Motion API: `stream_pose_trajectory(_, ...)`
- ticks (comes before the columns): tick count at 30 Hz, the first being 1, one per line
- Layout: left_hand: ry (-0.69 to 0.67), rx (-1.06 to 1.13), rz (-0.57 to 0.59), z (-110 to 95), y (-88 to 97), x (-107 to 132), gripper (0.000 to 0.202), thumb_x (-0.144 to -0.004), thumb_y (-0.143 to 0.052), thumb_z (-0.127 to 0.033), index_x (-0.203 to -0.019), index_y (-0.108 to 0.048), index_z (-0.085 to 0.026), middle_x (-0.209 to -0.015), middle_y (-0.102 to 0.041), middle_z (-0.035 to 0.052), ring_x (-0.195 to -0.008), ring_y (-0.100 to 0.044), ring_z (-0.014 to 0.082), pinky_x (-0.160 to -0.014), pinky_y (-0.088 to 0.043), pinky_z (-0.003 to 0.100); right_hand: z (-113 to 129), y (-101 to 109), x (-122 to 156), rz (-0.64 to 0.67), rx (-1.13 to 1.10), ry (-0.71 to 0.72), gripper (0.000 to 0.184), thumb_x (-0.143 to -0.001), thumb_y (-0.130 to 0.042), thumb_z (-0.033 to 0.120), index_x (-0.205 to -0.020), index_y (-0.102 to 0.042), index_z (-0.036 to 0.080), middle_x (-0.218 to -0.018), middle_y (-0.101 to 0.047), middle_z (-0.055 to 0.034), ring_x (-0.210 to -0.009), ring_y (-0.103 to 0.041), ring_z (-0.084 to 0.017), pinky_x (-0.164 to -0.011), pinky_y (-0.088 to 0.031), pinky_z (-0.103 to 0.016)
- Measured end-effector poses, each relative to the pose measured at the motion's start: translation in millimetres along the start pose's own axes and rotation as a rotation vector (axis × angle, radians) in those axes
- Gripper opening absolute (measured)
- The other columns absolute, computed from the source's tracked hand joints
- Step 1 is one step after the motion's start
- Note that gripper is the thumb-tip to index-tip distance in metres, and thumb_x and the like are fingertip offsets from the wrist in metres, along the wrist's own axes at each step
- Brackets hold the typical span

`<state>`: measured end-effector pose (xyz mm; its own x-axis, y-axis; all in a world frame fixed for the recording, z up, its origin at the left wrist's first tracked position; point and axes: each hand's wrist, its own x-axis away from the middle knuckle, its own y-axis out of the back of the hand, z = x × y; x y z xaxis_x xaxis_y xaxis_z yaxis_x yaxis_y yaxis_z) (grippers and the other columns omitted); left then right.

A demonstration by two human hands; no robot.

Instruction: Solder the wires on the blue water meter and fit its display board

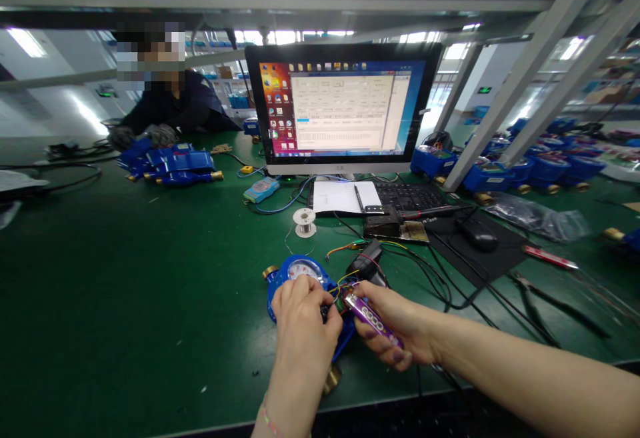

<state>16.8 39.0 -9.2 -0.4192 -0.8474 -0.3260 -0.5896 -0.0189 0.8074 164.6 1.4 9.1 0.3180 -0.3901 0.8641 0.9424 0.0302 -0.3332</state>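
Observation:
A blue water meter [277, 291] with a round dial and brass pipe ends lies on the green table in front of me. My right hand [395, 325] grips a purple lighter [375, 321], its metal top close to thin coloured wires [345, 281] at the meter's open side. Over the meter, my left hand [305, 311] has its fingers pinched near a small black part beside the wires. What exactly the left fingertips hold is hidden. No flame can be made out. A black box-like device [367, 261] lies just behind the wires.
Behind stand a solder spool [305, 223], a monitor [345, 111], a keyboard [410, 196] and paper [345, 197]. Pliers [555, 305], a red cutter [550, 257] and a mouse [477, 235] lie right. A gloved co-worker [175, 105] handles blue meters [175, 163] at the far left.

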Motion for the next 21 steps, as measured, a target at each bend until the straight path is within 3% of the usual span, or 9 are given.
stream_pose_trajectory(17,-0.016,0.013,-0.036,-0.1,-0.6,1.1,0.013,-0.067,-0.056,-0.008,-0.061,-0.060,-0.018,-0.074,-0.054,0.0022,-0.079,-0.047,0.0193,-0.079,-0.034,0.037,2.7,2.0,-0.7,0.014,0.011,-0.022,0.056,-0.081,-0.013,0.055,-0.046,-0.036,0.018,-0.032,-0.028,0.0036,-0.023,-0.023,-0.006,-0.021,-0.015,-0.014)
stream_pose_trajectory(21,-0.011,0.023,-0.044,0.0,-0.9,0.8,0.013,-0.067,-0.055,-0.008,-0.060,-0.060,-0.019,-0.074,-0.054,0.0019,-0.078,-0.047,0.0190,-0.079,-0.035,0.036,-8.3,3.0,-1.4,0.016,-0.031,-0.005,0.063,-0.081,-0.013,0.064,-0.047,-0.038,0.018,-0.033,-0.031,0.0031,-0.023,-0.026,-0.007,-0.021,-0.015,-0.014)
